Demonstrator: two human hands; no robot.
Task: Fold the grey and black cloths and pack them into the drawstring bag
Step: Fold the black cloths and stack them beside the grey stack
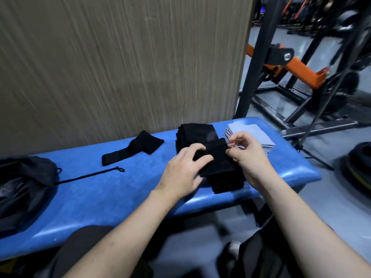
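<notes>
A black cloth [217, 157] lies folded on top of a low pile of black cloths [226, 181] near the front edge of the blue padded bench [120, 197]. My left hand [184, 169] grips its left edge with curled fingers. My right hand [247, 155] pinches its right edge between thumb and fingertips. Behind them stands a taller stack of black cloths [192, 133], and to its right a stack of grey cloths [253, 135]. The black drawstring bag [24, 185] lies at the bench's left end, its cord [90, 175] stretched out to the right.
A loose black cloth [138, 147], partly rolled, lies at the back middle of the bench. A wood-grain wall panel [120, 57] stands right behind the bench. Black and orange gym equipment [291, 65] fills the floor to the right.
</notes>
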